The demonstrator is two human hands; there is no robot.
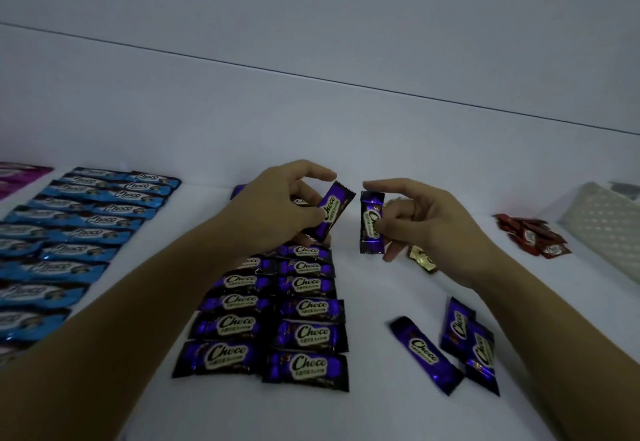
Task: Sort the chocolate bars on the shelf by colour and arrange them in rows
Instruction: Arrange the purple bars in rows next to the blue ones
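Note:
My left hand (284, 205) grips a purple chocolate bar (334, 208), tilted, above the far end of two rows of purple bars (277, 316) on the white shelf (381, 136). A second purple bar (370, 224) stands upright, pinched between the thumb and fingers of my right hand (426, 222), just right of the first. Three loose purple bars (450, 347) lie at the near right. Blue bars (72, 229) fill rows on the left. Part of a gold bar (420, 257) shows under my right hand.
A pile of red bars (533, 238) lies at the far right beside a white perforated basket (602, 229). Pink wrappers (17, 176) sit at the far left edge. A white back wall rises behind the shelf.

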